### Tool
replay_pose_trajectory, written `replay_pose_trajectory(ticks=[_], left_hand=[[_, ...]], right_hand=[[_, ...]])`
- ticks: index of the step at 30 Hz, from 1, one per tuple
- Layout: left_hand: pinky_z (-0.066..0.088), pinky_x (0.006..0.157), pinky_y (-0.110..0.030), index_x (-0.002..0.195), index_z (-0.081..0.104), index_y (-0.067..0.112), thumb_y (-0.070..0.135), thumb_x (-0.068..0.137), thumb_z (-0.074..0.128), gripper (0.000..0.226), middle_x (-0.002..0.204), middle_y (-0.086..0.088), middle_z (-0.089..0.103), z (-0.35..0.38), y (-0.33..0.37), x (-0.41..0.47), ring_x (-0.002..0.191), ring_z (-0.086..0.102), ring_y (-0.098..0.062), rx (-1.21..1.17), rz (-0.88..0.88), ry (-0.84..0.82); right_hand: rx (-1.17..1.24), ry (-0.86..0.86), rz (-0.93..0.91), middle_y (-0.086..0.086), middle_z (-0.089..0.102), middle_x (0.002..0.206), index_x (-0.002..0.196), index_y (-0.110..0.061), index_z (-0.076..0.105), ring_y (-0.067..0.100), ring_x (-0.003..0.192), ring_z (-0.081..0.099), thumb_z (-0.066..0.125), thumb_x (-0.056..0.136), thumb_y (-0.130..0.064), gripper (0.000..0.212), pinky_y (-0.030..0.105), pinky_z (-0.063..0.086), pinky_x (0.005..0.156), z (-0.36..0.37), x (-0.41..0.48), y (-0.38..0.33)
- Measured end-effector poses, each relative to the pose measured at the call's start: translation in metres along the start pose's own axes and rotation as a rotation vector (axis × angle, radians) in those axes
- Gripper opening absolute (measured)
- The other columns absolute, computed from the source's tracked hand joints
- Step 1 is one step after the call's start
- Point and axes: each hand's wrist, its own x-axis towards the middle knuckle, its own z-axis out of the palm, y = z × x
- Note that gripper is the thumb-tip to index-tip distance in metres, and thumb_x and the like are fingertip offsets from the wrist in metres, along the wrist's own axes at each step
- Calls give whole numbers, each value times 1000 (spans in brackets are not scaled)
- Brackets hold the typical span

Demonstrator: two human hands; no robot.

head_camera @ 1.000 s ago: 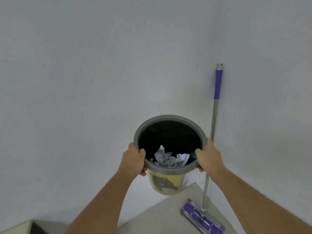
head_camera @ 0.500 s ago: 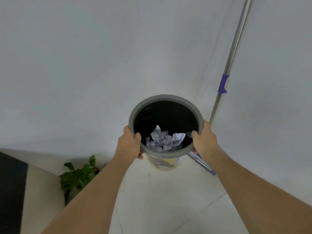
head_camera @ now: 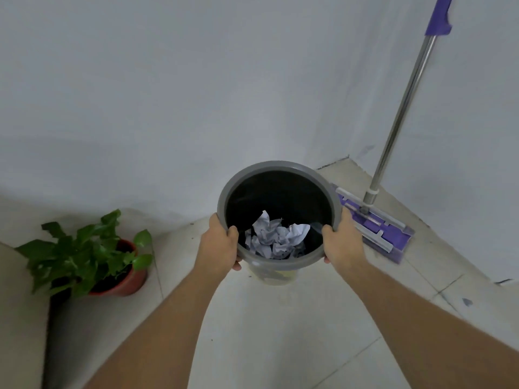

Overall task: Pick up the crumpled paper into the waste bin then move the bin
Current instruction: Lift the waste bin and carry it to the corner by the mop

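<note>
Above the floor (head_camera: pixel 280 332), in the corner left of the mop (head_camera: pixel 373 220), the bin (head_camera: pixel 276 167) hangs upright, the left hand (head_camera: pixel 219 248) and right hand (head_camera: pixel 341 242) each clenched on its rim. Crumpled paper (head_camera: pixel 276 238) lies at its bottom. Lower it level and slowly, clear of the plant (head_camera: pixel 84 256), so nothing spills.

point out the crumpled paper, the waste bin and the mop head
crumpled paper (head_camera: pixel 276 237), head view, on the middle of the white wad inside the bin
waste bin (head_camera: pixel 276 165), head view, on the far side of its grey rim
mop head (head_camera: pixel 389 233), head view, on the purple pad lying on the floor
</note>
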Motion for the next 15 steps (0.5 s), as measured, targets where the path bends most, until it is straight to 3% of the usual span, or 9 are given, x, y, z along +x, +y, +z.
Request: replay_pose_trajectory(ticks=[5, 9, 15], left_hand=[[50, 38, -19, 131, 39, 16, 22, 102, 40, 30, 104, -15, 67, 35, -52, 22, 57, 68, -22, 1, -3, 2], [49, 38, -18, 132, 38, 16, 23, 103, 41, 31, 105, -15, 67, 54, -83, 30, 61, 69, -23, 2, -36, -9], [54, 41, -20, 136, 35, 20, 26, 103, 43, 35, 110, -10, 64, 70, -103, 38, 70, 71, -26, 22, -56, -14]], right_hand=[[-4, -16, -6, 3, 58, 92, 143, -26, 31, 22, 68, 60, 44, 98, -14, 48, 36, 53, 56, 40, 12, 46], [-21, -28, 14, 5, 60, 92, 138, -27, 32, 27, 73, 62, 44, 98, -16, 43, 47, 59, 70, 62, 16, 71], [-26, -34, 36, 6, 59, 95, 137, -27, 32, 28, 76, 62, 44, 99, -17, 42, 45, 59, 70, 74, 15, 86]])
